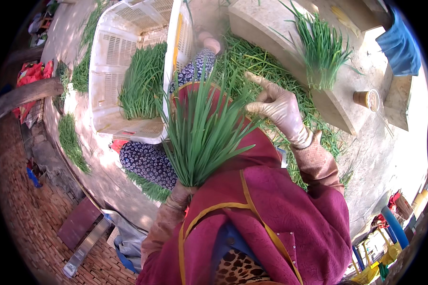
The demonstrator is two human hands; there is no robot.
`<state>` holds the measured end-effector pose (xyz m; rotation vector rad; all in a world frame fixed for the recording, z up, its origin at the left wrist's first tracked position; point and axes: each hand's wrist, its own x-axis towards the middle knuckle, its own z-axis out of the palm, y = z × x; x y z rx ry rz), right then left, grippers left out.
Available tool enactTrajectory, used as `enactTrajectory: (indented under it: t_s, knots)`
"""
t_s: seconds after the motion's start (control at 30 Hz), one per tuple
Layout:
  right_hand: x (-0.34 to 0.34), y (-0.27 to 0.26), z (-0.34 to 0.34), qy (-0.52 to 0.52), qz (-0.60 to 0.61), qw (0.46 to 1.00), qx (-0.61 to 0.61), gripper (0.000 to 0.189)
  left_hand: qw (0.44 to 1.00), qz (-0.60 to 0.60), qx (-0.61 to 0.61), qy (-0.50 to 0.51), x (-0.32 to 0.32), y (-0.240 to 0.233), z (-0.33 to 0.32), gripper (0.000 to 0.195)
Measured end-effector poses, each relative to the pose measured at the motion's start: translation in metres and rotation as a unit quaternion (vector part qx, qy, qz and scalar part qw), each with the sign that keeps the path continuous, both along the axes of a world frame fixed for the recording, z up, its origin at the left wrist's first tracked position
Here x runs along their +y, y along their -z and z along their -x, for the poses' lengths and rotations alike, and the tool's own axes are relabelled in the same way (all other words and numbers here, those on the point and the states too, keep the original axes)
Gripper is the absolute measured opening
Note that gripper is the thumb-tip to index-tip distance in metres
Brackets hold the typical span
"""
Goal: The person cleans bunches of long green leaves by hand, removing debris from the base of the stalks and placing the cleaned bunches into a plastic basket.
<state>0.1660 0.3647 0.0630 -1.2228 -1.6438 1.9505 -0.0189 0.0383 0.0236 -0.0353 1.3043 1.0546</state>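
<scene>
A bunch of long green leaves, like garlic chives (203,131), fans upward from my gloved left hand (182,195), which grips it at the base, low before my apron. To the right of the leaf tips, my right hand (280,107), in a pale thin glove, is raised with thumb and index finger apart and nothing between them. The other fingers are curled. Behind the bunch, a white plastic crate (107,96) holds a thick stack of chives (144,82). Another bunch (322,53) lies on a stone slab (328,103) at the upper right.
Loose chives and yellowed leaves (260,67) cover the ground between crate and slab. A plastic cup (362,98) with sticks beside it stands at the right. More chives (71,142) lie on the concrete left of the crate. A wooden log (32,94) juts in at the left.
</scene>
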Motion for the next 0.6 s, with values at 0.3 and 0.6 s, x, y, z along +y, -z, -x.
enactTrajectory:
  t_s: [0.3, 0.6]
  knots:
    - [-0.01, 0.027, 0.012, 0.053, 0.134, 0.983, 0.112, 0.024, 1.0, -0.004, 0.015, -0.001, 0.0, -0.001, -0.001, 0.066]
    - [0.021, 0.028, -0.018, 0.046, -0.256, 0.959, -0.111, 0.011, 1.0, -0.003, 0.007, -0.001, 0.0, 0.0, -0.001, 0.068]
